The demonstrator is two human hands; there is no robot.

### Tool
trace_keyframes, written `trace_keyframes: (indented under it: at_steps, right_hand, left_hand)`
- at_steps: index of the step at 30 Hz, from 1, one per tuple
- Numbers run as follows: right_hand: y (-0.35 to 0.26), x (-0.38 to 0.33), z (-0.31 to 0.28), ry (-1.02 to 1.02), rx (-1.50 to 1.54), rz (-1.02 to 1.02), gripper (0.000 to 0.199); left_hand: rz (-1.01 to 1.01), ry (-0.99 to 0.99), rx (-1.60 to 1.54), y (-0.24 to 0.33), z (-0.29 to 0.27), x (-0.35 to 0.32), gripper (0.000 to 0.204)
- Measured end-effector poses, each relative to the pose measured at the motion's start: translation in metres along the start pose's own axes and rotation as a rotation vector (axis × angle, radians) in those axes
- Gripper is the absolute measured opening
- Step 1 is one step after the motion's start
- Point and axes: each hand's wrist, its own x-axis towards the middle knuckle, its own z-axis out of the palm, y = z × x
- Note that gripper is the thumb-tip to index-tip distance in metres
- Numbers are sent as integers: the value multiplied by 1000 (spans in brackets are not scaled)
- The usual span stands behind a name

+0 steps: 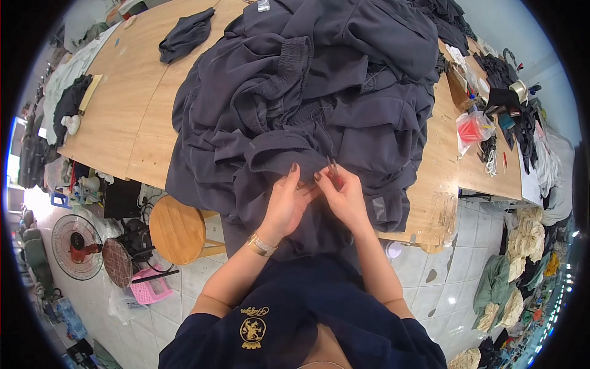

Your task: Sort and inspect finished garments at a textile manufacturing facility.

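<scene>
A big heap of dark grey garments [381, 117] covers the middle of the table, some with gathered elastic waistbands. My left hand [286, 203] is at the near side of the heap, thumb up against the cloth and fingers bent, closed on a garment's edge [279, 154]. Just to its right, the fingers of my right hand [344, 195] are wrapped round small thread snips [332, 167], whose metal tips point away from me. The fingertips of both hands nearly meet. Any thread between them is too fine to make out.
The wooden table [138, 117] has a separate dark piece of cloth [186, 35] at its far left. A round wooden stool [178, 229], a fan [77, 247] and a pink plastic stool [150, 286] stand at left. A red-filled plastic bag [473, 129] lies on the right table.
</scene>
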Motion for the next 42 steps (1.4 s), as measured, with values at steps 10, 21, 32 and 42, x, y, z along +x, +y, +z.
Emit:
trace_keyframes:
  at_steps: [10, 21, 32, 42]
  right_hand:
    - [-31, -26, -29, -401, 297, -10, 11]
    - [-4, -10, -24, 82, -542, -413, 20]
    - [-4, -8, -20, 17, -816, -520, 26]
    - [-9, -5, -23, -15, -845, -537, 25]
  left_hand:
    - [34, 84, -49, 5, 10, 2, 32]
    - [-13, 156, -77, 8, 11, 1, 33]
    - [88, 135, 6, 2, 11, -1, 28]
    - [205, 131, 136, -7, 9, -3, 26]
